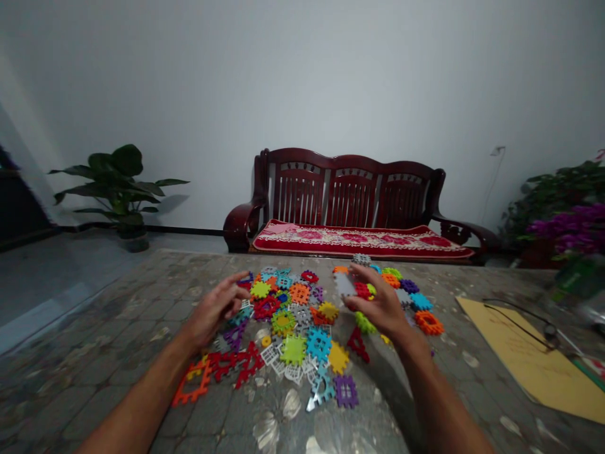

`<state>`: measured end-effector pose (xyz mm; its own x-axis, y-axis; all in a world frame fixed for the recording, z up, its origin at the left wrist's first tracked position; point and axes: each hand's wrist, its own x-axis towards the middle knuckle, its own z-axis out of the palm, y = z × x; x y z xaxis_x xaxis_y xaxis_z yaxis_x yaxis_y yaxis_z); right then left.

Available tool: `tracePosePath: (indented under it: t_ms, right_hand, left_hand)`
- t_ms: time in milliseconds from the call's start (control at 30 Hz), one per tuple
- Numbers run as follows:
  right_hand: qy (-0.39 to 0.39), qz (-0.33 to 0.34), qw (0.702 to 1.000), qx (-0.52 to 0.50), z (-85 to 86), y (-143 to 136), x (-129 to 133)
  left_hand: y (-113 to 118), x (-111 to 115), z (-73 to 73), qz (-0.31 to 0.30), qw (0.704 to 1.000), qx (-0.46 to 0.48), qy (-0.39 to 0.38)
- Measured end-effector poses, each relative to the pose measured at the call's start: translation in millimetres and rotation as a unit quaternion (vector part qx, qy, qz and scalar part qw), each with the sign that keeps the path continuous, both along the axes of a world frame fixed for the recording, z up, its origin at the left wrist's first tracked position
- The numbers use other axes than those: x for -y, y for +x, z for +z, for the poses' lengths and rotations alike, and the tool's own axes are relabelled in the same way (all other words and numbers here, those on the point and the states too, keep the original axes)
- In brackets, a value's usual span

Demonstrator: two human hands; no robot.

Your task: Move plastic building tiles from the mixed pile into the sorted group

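1. Bare and nearest, the left forearm [146, 384] slants up across a grey patterned tabletop [85, 362]; behind it, by the wall, stands a leafy potted plant [120, 173].
2. Next comes the left hand [220, 306], at the left edge of a spread of toothed plastic pieces. Its fingers are bent and loosely apart; I cannot tell whether they touch any piece.
3. Mid-table lies the spread itself, pieces overlapping: a lime square [293, 349], a light-blue piece [319, 343], and a purple square [339, 396] at the near edge.
4. Beyond the table sits a dark wooden bench [352, 183] with a red patterned cover [340, 238].
5. Now the right hand [378, 302], thumb and fingers well parted beside a flat grey piece [344, 284]; whether they grip it, I cannot tell.
6. Just right of that hand lie more pieces, an orange one [440, 326] outermost.
7. Farthest right, yellow paper [510, 350] rests on the table, with purple flowers [574, 224] beyond.
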<state>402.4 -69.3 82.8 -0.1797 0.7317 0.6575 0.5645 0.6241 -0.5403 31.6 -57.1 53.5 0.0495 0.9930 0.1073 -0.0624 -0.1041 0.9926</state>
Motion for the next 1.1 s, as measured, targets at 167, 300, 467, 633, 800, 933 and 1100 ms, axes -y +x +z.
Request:
tracePosePath:
  t_ms: [167,300,467,633,800,933,1100]
  right_hand:
    - [-0.092,-0.150,0.981,-0.080,-13.4,89.5,-18.0]
    - [-0.130,-0.171,0.973,-0.084,-44.7,132.0,-20.0]
    - [-0.168,-0.193,0.964,-0.070,-70.2,160.1,-23.2]
    - [-0.173,-0.191,0.965,-0.039,-71.3,176.5,-29.1]
    - [-0.177,-0.152,0.972,-0.019,-65.6,180.2,-38.6]
    - [-0.187,-0.151,0.971,-0.007,-67.2,185.0,-44.0]
    - [-0.190,-0.160,0.969,0.004,-73.3,191.8,-44.3]
  left_hand:
    - [-39.8,-9.5,-8.7,0.327,0.944,-0.047,-0.002]
    - [-67.2,-10.9,-21.3,0.395,0.886,-0.234,-0.063]
    - [-82.4,-20.3,-35.7,0.318,0.832,-0.432,-0.140]
    - [-86.7,-28.5,-45.1,0.274,0.819,-0.487,-0.128]
    - [-89.5,-29.9,-46.4,0.261,0.809,-0.510,-0.130]
    - [-89.1,-29.3,-45.0,0.262,0.805,-0.514,-0.138]
    - [-89.4,-29.8,-45.0,0.247,0.807,-0.516,-0.146]
